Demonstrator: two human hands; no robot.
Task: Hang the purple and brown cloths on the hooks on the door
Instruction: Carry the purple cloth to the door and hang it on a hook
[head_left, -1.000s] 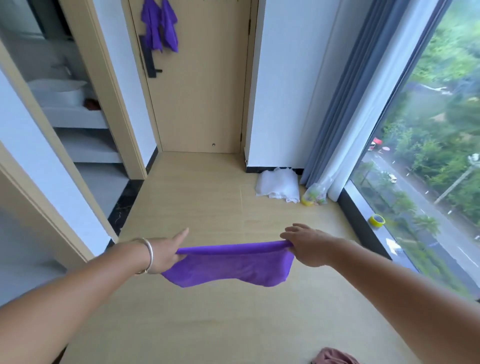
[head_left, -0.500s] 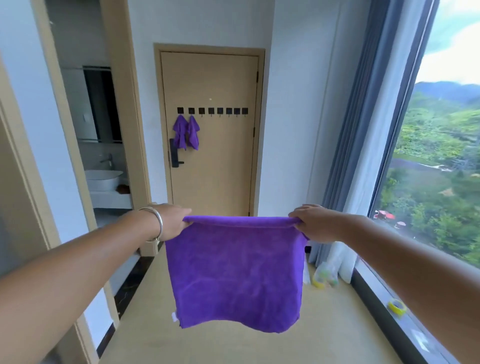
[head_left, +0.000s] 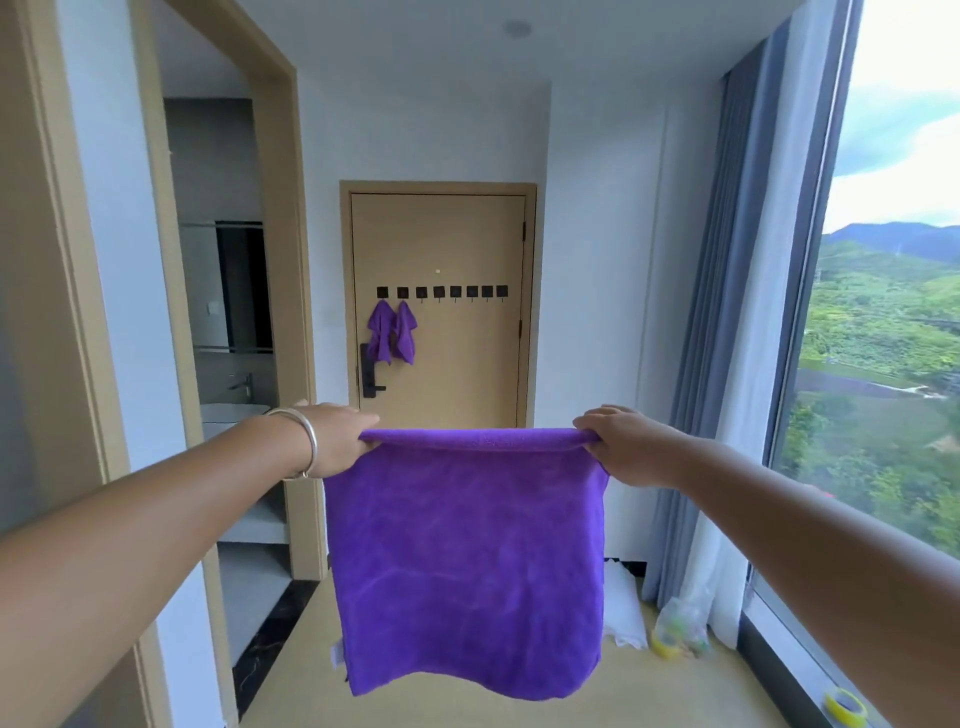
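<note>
A purple cloth (head_left: 467, 561) hangs flat in front of me, stretched by its top edge. My left hand (head_left: 332, 439) grips the top left corner and my right hand (head_left: 621, 447) grips the top right corner. Straight ahead stands the tan door (head_left: 457, 353) with a row of several black hooks (head_left: 441, 292). Two purple cloths (head_left: 393, 332) hang from the two leftmost hooks; the other hooks are bare. No brown cloth is in view.
A bathroom doorway (head_left: 234, 338) opens on the left. On the right are a tall window (head_left: 883, 338) with a grey curtain (head_left: 696, 364). A white bag (head_left: 623, 608), a clear bag (head_left: 678, 629) and a yellow tape roll (head_left: 844, 706) lie on the floor at right.
My view has swung up from the floor to the door. Both hands lifted the purple cloth, which now hangs full length instead of bunched low.
</note>
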